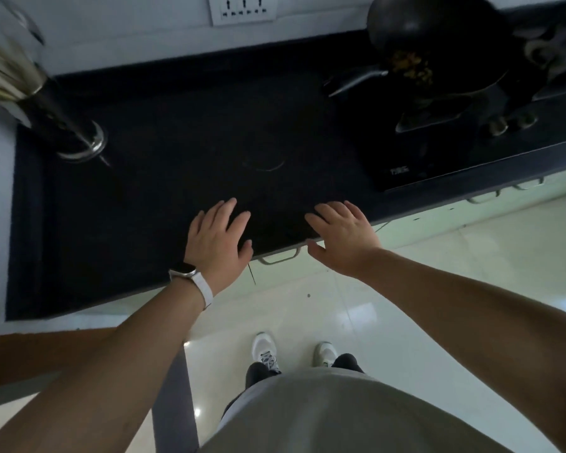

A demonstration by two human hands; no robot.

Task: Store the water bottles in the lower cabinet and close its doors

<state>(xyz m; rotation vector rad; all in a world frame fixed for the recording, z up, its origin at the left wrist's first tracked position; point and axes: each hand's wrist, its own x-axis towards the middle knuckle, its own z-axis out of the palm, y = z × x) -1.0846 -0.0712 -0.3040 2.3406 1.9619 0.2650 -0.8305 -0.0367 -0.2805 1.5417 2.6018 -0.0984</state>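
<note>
No water bottle is in view. My left hand [218,238], with a white watch on its wrist, hovers flat over the front of the black countertop [164,178], fingers spread and holding nothing. My right hand [342,237] is also open and spread, right at the counter's front edge. Just below that edge, between my two hands, a metal cabinet handle [280,258] sticks out. The lower cabinet's front is hidden beneath the counter from this angle.
A black wok [438,50] with food and a spatula sits on the induction cooktop [455,152] at the right. A steel holder with chopsticks [46,109] stands at the back left. A wall socket [242,9] is behind. My feet stand on glossy floor tiles [438,263].
</note>
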